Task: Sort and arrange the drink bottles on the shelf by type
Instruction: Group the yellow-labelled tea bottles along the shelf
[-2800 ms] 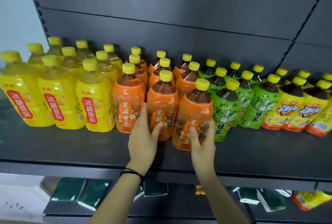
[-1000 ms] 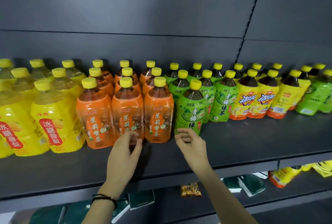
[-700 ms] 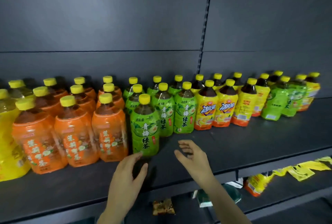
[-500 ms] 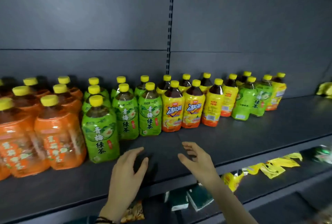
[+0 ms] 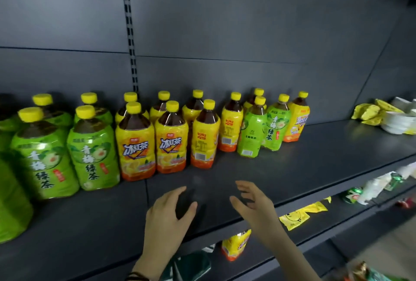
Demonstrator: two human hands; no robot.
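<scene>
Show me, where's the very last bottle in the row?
In the head view, the last bottle stands at the row's right end, beside a green bottle.

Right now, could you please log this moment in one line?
left hand: open, empty | right hand: open, empty | two stray green bottles stand between yellow bottles | sorting unfinished

Crumpled yellow packets (image 5: 369, 112) and white bowls (image 5: 396, 123) are seen far right of the right grip (image 5: 256, 208). A yellow smiley-face packet (image 5: 295, 217) is laid just below and right of it.
</scene>
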